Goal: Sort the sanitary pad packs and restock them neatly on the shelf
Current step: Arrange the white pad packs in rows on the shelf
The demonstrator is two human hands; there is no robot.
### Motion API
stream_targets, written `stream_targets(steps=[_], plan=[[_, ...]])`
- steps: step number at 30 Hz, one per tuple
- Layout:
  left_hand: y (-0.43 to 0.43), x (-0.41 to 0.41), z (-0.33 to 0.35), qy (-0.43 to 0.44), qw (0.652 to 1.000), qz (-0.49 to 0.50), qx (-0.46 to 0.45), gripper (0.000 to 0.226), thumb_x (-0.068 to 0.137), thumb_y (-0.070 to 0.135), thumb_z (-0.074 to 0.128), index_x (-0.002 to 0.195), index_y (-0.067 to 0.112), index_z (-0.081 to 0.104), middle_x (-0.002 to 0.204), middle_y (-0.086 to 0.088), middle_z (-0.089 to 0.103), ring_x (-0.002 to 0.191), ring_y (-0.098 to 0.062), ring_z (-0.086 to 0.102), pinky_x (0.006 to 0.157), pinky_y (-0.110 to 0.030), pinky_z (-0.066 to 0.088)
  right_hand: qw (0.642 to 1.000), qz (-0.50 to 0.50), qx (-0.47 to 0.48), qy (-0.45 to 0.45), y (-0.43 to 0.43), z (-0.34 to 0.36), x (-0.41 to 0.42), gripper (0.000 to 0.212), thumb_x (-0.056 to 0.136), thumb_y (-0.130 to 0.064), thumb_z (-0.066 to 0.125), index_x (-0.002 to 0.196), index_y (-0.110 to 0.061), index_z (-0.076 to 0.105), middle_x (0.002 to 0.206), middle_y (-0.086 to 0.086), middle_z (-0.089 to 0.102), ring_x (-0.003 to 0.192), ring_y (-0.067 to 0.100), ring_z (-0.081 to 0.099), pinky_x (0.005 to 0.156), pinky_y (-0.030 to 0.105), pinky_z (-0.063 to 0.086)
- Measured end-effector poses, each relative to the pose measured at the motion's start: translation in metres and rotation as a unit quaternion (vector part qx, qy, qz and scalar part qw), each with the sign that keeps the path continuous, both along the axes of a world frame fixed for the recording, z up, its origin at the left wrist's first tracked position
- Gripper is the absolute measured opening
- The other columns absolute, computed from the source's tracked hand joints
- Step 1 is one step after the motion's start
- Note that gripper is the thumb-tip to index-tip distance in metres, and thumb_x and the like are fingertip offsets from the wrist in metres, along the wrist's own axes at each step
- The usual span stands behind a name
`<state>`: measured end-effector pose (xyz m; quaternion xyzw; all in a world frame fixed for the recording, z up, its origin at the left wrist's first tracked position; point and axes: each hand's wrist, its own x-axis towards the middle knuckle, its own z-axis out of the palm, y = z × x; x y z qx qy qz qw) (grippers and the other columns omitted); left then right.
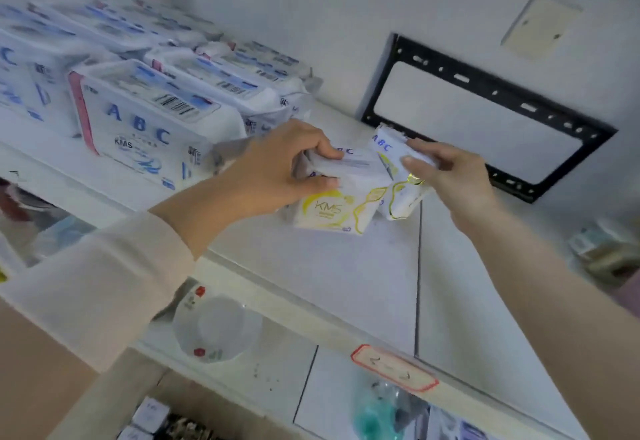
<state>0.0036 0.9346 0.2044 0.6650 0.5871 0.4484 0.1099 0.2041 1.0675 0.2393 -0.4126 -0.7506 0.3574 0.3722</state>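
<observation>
Left hand (277, 166) is clamped on the nearer yellow-and-white pack (332, 209), fingers curled over its top edge and thumb pressed against the front face, just above the yellow KMS print. Right hand (453, 176) has the second yellow-and-white pack (400, 197), thumb on the near face and fingers wrapped round the back, so both hands are holding firmly. The two packs touch side by side, the right one tilted and a little farther back, blue ABC letters showing at its top. Both sit low over the white shelf board (346, 273), roughly mid-shelf; whether their bottoms rest on it, I cannot tell. Out to the left, rows of blue-and-white ABC packs (138, 124) are stacked toward the far left corner, the nearest one with a pink edge and a barcode on top. Behind the right hand, a black slotted bracket (505, 97) is fixed to the wall, and a beige plate (538, 25) sits higher up. A pale sleeve (104, 283) covers the left forearm. Near the front edge there is a red-bordered label (394, 367), and on the level below, a clear plastic bowl (216, 328).
</observation>
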Motion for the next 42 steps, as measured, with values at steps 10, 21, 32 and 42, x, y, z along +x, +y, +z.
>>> stream_targets(steps=[10, 21, 32, 42], plan=[[0.081, -0.014, -0.018, 0.031, 0.999, 0.032, -0.016, 0.031, 0.078, 0.03, 0.068, 0.094, 0.047, 0.047, 0.111, 0.01, 0.045, 0.093, 0.009, 0.042, 0.085, -0.014, 0.035, 0.995, 0.077, 0.051, -0.047, 0.104, -0.024, -0.046, 0.025, 0.079, -0.016, 0.072, 0.1, -0.028, 0.067, 0.109, -0.001, 0.066, 0.103, 0.013, 0.06, 0.095, 0.028, 0.046], [0.106, -0.022, -0.027, 0.08, 0.995, 0.058, -0.017, 0.029, 0.085, 0.026, 0.06, 0.11, 0.037, 0.051, 0.127, 0.011, 0.038, 0.115, 0.003, 0.034, 0.096, -0.016, 0.03, 0.986, 0.115, 0.099, -0.076, 0.145, -0.04, -0.075, 0.027, 0.085, -0.023, 0.066, 0.111, -0.029, 0.063, 0.123, -0.001, 0.054, 0.109, 0.003, 0.048, 0.09, 0.006, 0.036], [0.104, -0.003, -0.025, 0.366, 0.914, 0.105, 0.14, 0.046, 0.065, 0.027, 0.063, 0.11, 0.014, 0.063, 0.108, -0.006, 0.064, 0.099, -0.025, 0.059, 0.076, -0.035, 0.051, 0.97, 0.164, 0.146, -0.102, 0.149, -0.046, -0.053, 0.031, 0.093, -0.016, 0.052, 0.118, -0.034, 0.051, 0.13, -0.009, 0.044, 0.107, -0.014, 0.042, 0.088, -0.006, 0.028], [0.112, -0.023, -0.032, 0.35, 0.923, 0.108, 0.122, 0.068, 0.05, 0.007, 0.087, 0.107, 0.019, 0.052, 0.108, -0.003, 0.064, 0.096, -0.022, 0.062, 0.061, -0.035, 0.057, 0.972, 0.21, 0.054, -0.089, 0.156, -0.037, -0.077, 0.023, 0.094, -0.026, 0.049, 0.112, -0.04, 0.055, 0.133, -0.015, 0.046, 0.116, -0.008, 0.042, 0.092, 0.0, 0.031]])
